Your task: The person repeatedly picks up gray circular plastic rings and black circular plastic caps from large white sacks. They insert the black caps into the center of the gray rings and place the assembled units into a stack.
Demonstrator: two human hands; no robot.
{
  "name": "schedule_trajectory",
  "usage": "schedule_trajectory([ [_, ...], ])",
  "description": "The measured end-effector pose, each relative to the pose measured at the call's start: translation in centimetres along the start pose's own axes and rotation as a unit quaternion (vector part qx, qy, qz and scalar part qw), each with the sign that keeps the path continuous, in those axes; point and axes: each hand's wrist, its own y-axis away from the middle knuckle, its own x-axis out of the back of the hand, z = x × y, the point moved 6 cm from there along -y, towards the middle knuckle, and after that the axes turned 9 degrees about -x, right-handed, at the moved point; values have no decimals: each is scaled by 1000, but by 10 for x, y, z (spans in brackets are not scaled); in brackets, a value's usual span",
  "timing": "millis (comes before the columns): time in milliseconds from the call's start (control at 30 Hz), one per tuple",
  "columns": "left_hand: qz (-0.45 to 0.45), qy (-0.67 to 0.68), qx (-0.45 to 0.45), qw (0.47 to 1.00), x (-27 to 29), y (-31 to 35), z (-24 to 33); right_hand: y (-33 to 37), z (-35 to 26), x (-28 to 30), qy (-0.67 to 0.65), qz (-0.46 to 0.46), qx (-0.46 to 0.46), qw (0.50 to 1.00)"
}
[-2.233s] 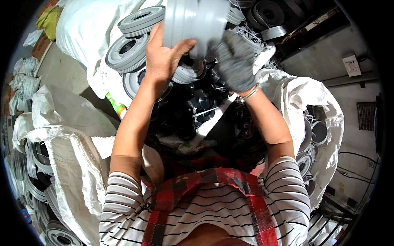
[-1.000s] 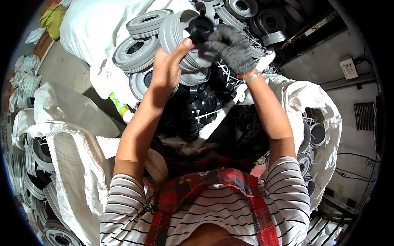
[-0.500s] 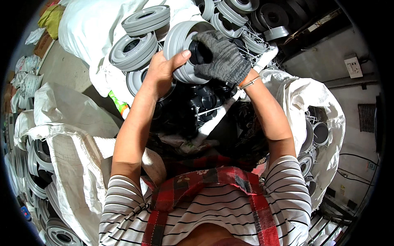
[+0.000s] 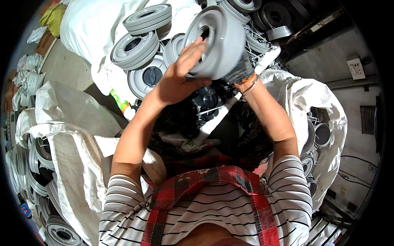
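A grey round plastic part (image 4: 234,41) with a wide rim and a hole in its middle is raised and tilted before me, slightly blurred. My left hand (image 4: 174,84), bare, reaches its fingers to the edge of the hole, with the thumb below the rim. My right hand (image 4: 241,71), in a dark grey knit glove, holds the part from behind on the right; most of its fingers are hidden. Close by on the left lie similar grey parts, among them a ribbed ring (image 4: 135,49) and one with a black insert (image 4: 152,76). Small black plastic pieces (image 4: 206,98) lie underneath.
An open white woven sack (image 4: 69,151) with grey parts stands at my left, another white sack (image 4: 328,98) at my right. White sheeting (image 4: 90,33) spreads behind the parts. A wall socket (image 4: 356,68) is at the far right.
The grey part has been turned over and moved right, its face now toward my left hand. My gloved hand has gone from its front opening to behind it. My left fingers have shifted to the hole.
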Motion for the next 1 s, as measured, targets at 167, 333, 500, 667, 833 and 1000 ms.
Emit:
schedule_trajectory([
  [167, -33, 0, -31, 999, 6, 0, 5, 6, -25, -6, 669, 68, 112, 732],
  [333, -92, -133, 2, 987, 17, -4, -3, 6, -24, 6, 630, 59, 151, 759],
  [500, -44, 30, 37, 998, 3, 5, 3, 8, -15, -11, 224, -105, 47, 968],
  [667, -2, -267, -56, 962, 16, 6, -12, 7, -31, 6, 496, 87, 89, 859],
  [833, -8, -392, 167, 905, 26, 18, -49, 14, -48, -15, 790, 102, 255, 548],
  [1000, -66, -382, 298, 872, 24, 3, -65, 12, -43, -19, 754, 111, 229, 605],
])
